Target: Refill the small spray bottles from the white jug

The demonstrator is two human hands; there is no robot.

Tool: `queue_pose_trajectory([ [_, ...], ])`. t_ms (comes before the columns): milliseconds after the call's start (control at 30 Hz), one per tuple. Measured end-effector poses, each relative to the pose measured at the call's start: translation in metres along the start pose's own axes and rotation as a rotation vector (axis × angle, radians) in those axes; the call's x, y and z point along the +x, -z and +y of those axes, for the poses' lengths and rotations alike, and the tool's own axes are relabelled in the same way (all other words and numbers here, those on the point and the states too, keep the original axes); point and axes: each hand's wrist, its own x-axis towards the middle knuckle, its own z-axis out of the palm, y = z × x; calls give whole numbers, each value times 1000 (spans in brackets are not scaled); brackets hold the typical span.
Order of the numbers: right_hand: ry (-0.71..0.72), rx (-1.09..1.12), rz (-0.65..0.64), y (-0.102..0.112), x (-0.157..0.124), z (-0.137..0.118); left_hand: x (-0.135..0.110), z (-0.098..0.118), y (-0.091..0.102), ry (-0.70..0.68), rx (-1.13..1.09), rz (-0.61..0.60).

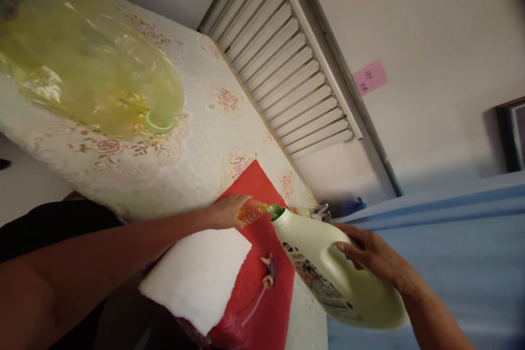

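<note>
My left hand (227, 211) is wrapped round a small clear plastic bottle (252, 212), which looks orange over the red sheet (262, 186). A big pale green detergent jug (340, 268) is tilted in my right hand (369, 251), gripped at its handle. The jug's green spout (276, 211) meets the bottle's mouth; whether liquid is flowing I cannot tell. On the red sheet lies a spray pump head (268, 272) with a thin tube. A white sheet (200, 276) lies beside it, below my left forearm.
A yellow translucent bag (90, 71) with a pale green ring (159, 122) by it lies on the flowered tablecloth (197, 158). Behind the table are a white radiator (283, 60) and a wall with a pink note (369, 77). Blue fabric (459, 240) spreads at the right.
</note>
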Motion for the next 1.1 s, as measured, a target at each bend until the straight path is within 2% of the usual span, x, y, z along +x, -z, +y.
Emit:
queue_pose_trajectory([
  [367, -8, 1, -11, 0, 0, -1, 0, -1, 1, -57, 5, 11],
  [1100, -9, -52, -2, 2, 0, -2, 1, -5, -3, -9, 33, 13],
])
